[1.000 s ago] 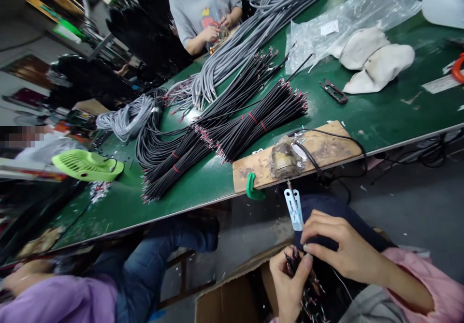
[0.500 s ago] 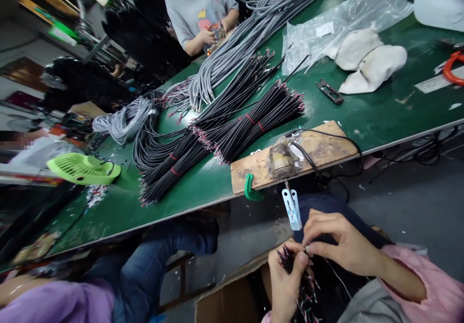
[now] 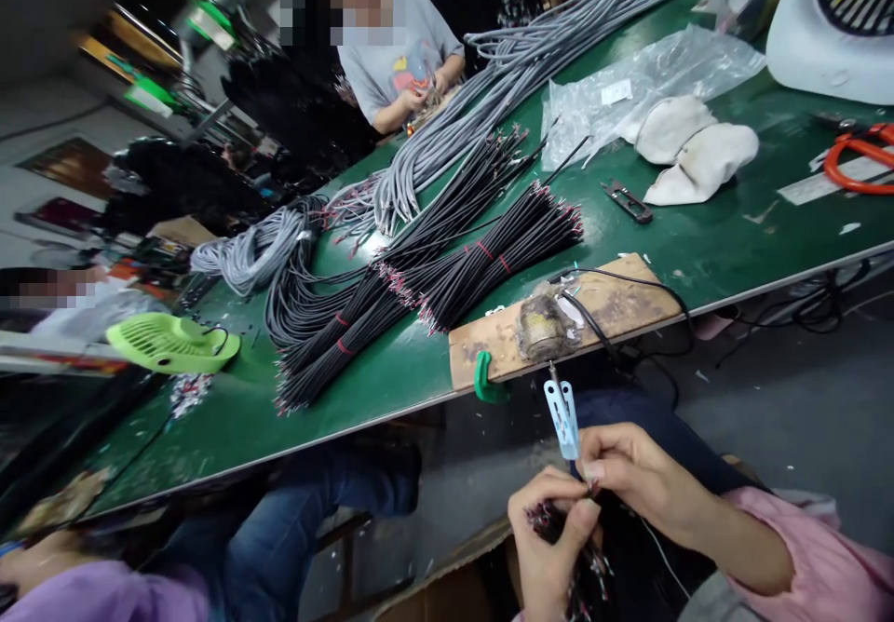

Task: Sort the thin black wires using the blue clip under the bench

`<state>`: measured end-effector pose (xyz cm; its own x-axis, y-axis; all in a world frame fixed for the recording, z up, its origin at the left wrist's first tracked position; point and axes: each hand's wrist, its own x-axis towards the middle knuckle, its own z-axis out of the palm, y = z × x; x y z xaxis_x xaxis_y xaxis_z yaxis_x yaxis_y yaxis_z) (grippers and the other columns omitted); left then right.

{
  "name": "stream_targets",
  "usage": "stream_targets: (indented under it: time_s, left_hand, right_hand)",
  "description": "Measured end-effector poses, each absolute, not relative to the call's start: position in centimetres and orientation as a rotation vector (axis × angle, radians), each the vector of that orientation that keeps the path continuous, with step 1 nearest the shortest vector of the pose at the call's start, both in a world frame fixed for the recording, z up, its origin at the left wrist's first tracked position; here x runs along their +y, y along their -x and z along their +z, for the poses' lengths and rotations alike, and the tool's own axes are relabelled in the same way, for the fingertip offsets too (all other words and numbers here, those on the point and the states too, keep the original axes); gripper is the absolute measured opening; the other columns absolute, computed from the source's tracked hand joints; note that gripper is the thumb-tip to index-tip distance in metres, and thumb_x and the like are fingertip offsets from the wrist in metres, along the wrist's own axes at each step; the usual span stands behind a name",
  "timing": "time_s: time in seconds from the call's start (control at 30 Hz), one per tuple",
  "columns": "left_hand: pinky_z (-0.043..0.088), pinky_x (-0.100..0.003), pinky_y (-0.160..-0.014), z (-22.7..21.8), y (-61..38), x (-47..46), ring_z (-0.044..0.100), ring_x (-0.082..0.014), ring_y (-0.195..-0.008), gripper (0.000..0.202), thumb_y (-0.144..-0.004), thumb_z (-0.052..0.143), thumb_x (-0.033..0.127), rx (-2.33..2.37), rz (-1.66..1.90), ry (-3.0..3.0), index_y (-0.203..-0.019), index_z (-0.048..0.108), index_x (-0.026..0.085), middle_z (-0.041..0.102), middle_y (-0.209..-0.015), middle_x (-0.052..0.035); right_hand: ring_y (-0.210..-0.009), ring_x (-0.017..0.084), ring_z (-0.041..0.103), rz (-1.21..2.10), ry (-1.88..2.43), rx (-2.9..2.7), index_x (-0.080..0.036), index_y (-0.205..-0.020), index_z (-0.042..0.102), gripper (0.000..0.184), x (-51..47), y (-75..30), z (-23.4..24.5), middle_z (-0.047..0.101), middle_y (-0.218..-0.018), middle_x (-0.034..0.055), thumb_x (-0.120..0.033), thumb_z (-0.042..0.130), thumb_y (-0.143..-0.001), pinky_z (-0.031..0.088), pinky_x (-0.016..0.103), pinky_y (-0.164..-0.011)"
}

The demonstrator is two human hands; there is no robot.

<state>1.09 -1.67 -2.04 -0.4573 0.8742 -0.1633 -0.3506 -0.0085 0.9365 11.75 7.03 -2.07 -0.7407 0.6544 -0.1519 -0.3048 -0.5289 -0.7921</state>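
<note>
My left hand point(image 3: 548, 534) is closed round a bundle of thin black cables point(image 3: 590, 575), whose red and white wire ends stick out above and below the fingers. Thumb and forefinger of my right hand point(image 3: 625, 464) pinch a small wire end at the tip of my left thumb; most of that wire is hidden by the fingers. Just above both hands hangs a light-blue clothes peg point(image 3: 561, 417), attached to a metal rod that comes out of a dirty, roundish lump point(image 3: 543, 326) on a wooden board point(image 3: 632, 291).
On the green table point(image 3: 391, 371) lie bundled black cables point(image 3: 503, 250), grey cables point(image 3: 447, 110), thread snips point(image 3: 627, 201), a white cloth point(image 3: 698, 152) and orange-handled scissors point(image 3: 859, 158). A green clamp point(image 3: 487, 378) grips the table edge. Co-workers sit opposite and at left. A cardboard box point(image 3: 447, 594) stands below.
The view has tilted up slightly, so the table sits lower and more of the white fan shows. My right fingers have drawn closer together at the wire end. The left hand keeps its bundle.
</note>
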Motion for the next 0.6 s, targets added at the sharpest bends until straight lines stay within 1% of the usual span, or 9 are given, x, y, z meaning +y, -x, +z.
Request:
stream_targets:
  time_s: [0.07,0.1,0.17,0.23,0.3,0.37,0.5,0.6]
  left_hand:
    - [0.035,-0.016,-0.034,-1.5,-0.5,-1.4,0.05,-0.0059,-0.039,0.012,-0.068,0.081,0.028,1.399,1.619,-0.742,-0.071,0.074,0.019,0.061,-0.063,0.0007]
    - [0.036,-0.017,-0.035,-1.1,-0.2,-1.3,0.052,-0.0081,-0.042,0.011,-0.067,0.081,0.028,1.437,1.606,-0.793,-0.068,0.074,0.019,0.061,-0.062,-0.0001]
    - [0.039,-0.019,-0.038,-0.5,0.3,-1.1,0.056,-0.0117,-0.048,0.012,-0.066,0.082,0.029,1.489,1.603,-0.873,-0.066,0.075,0.019,0.061,-0.059,-0.001]
    - [0.04,-0.02,-0.04,0.1,0.7,-0.9,0.057,-0.0129,-0.049,0.012,-0.065,0.082,0.03,1.512,1.614,-0.918,-0.066,0.076,0.019,0.061,-0.058,-0.0011]
    - [0.039,-0.02,-0.039,0.5,0.9,-0.5,0.057,-0.0128,-0.048,0.012,-0.065,0.081,0.03,1.52,1.626,-0.922,-0.065,0.076,0.02,0.061,-0.057,-0.001]
    - [0.037,-0.02,-0.036,0.7,0.9,-0.1,0.055,-0.0115,-0.044,0.012,-0.065,0.082,0.03,1.515,1.631,-0.893,-0.065,0.076,0.02,0.061,-0.057,-0.0007]
    - [0.031,-0.017,-0.032,0.4,0.3,0.8,0.047,-0.0047,-0.033,0.011,-0.065,0.083,0.031,1.431,1.65,-0.774,-0.066,0.076,0.022,0.062,-0.058,0.0013]
    - [0.027,-0.016,-0.031,0.2,-0.3,1.1,0.041,-0.0003,-0.028,0.013,-0.066,0.082,0.033,1.373,1.668,-0.688,-0.066,0.075,0.022,0.061,-0.059,0.0027]
  right_hand:
    - [-0.061,0.012,0.045,2.214,0.683,-1.053,-0.014,-0.068,0.058,0.028,8.0,-11.3,-1.5,0.05,-0.062,-0.0021,-0.039,0.066,-0.079,0.036,0.025,-0.06]
    - [-0.061,0.012,0.045,2.131,0.744,-1.09,-0.014,-0.068,0.059,0.031,8.6,-11.1,-1.0,0.051,-0.063,-0.0018,-0.042,0.066,-0.079,0.036,0.025,-0.06]
    - [-0.061,0.012,0.044,1.927,0.826,-1.199,-0.014,-0.061,0.057,0.041,9.8,-10.7,-0.1,0.05,-0.061,-0.0016,-0.048,0.059,-0.084,0.035,0.025,-0.06]
    - [-0.058,0.011,0.043,1.822,0.831,-1.298,-0.014,-0.058,0.056,0.045,10.7,-10.3,0.7,0.049,-0.058,-0.0022,-0.052,0.061,-0.082,0.033,0.024,-0.056]
    - [-0.056,0.01,0.042,1.894,0.766,-1.316,-0.013,-0.06,0.058,0.045,11.2,-9.9,1.0,0.049,-0.058,-0.0026,-0.054,0.066,-0.079,0.032,0.023,-0.053]
    - [-0.056,0.01,0.043,2.052,0.671,-1.205,-0.012,-0.064,0.06,0.046,11.3,-9.6,1.0,0.051,-0.059,-0.0022,-0.056,0.066,-0.078,0.033,0.022,-0.053]
    - [-0.056,0.009,0.045,2.262,0.556,-0.889,-0.012,-0.065,0.06,0.047,10.8,-9.2,0.6,0.052,-0.061,-0.0014,-0.057,0.068,-0.076,0.036,0.022,-0.054]
    - [-0.056,0.009,0.046,2.351,0.482,-0.771,-0.011,-0.067,0.064,0.048,10.6,-9.1,0.1,0.055,-0.062,0.0006,-0.057,0.068,-0.076,0.036,0.022,-0.055]
